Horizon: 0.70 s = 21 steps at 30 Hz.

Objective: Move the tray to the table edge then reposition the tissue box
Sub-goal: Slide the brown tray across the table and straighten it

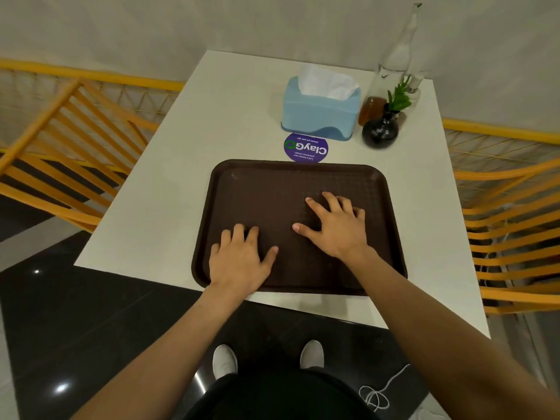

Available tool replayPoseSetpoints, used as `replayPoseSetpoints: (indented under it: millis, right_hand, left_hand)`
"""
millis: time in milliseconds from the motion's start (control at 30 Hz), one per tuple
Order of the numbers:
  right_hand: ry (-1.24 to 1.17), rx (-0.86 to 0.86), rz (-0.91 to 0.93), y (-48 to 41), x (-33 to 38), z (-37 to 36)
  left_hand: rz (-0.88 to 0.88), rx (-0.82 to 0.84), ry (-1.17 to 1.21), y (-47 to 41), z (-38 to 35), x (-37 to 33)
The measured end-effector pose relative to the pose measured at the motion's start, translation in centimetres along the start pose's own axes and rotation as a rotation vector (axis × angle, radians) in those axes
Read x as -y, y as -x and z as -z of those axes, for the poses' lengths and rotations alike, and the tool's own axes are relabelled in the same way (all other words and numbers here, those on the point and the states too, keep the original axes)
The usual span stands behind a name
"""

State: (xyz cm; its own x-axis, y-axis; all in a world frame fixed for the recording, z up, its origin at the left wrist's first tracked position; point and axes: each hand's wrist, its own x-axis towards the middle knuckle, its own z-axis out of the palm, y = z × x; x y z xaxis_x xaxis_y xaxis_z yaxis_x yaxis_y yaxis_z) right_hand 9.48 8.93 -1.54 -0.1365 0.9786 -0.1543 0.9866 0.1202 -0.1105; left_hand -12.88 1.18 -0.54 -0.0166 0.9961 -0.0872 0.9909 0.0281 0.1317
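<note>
A dark brown tray [266,189] lies flat on the white table [169,189], its near rim close to the table's front edge. My left hand [239,259] rests palm down on the tray's near left part, fingers spread. My right hand [336,225] lies palm down on the tray's middle right, fingers apart. Neither hand grips anything. A light blue tissue box [321,113] with white tissue sticking out stands at the back of the table, beyond the tray.
A round purple sticker [306,147] sits between tray and tissue box. A dark round vase with a green sprig [380,131], a brown jar [368,109] and a tall clear bottle [397,56] stand at the back right. Orange chairs [60,140] flank the table on both sides.
</note>
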Motion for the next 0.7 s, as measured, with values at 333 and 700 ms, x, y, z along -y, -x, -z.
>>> replayPoseSetpoints:
  millis: [333, 700]
  right_hand:
    - [0.083, 0.049, 0.039, -1.7, 7.5, 0.7]
    - [-0.114, -0.133, -0.066, -4.4, 8.2, 3.4]
  left_hand:
    - [0.026, 0.103, -0.041, -3.5, 1.4, 7.9]
    - [-0.242, 0.236, 0.079, -8.5, 1.8, 16.0]
